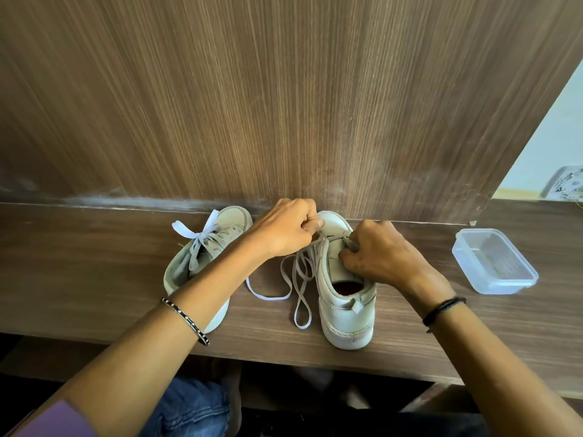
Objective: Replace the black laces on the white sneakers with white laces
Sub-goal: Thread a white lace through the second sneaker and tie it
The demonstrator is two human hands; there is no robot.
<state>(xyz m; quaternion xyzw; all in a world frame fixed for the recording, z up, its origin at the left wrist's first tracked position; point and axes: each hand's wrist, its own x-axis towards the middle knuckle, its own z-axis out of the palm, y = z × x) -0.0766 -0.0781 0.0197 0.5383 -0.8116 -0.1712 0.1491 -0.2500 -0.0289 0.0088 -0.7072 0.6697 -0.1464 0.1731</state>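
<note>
Two white sneakers stand on a brown wooden shelf (94, 279), toes toward the back panel. The left sneaker (217, 234) carries a white lace tied in a bow (202, 234). The right sneaker (344, 307) has a white lace (299, 279) partly threaded, its loose loops trailing on the shelf to its left. My left hand (284, 228) pinches the lace near the toe-side eyelets. My right hand (378, 253) grips the sneaker's tongue and right eyelet edge. No black lace is visible.
A clear plastic container (495, 263) sits on the shelf to the right. The wood-grain back panel (284, 105) rises straight behind the shoes. The shelf's front edge runs below the sneakers, with my jeans (189, 408) underneath. A patterned object (564, 184) lies at far right.
</note>
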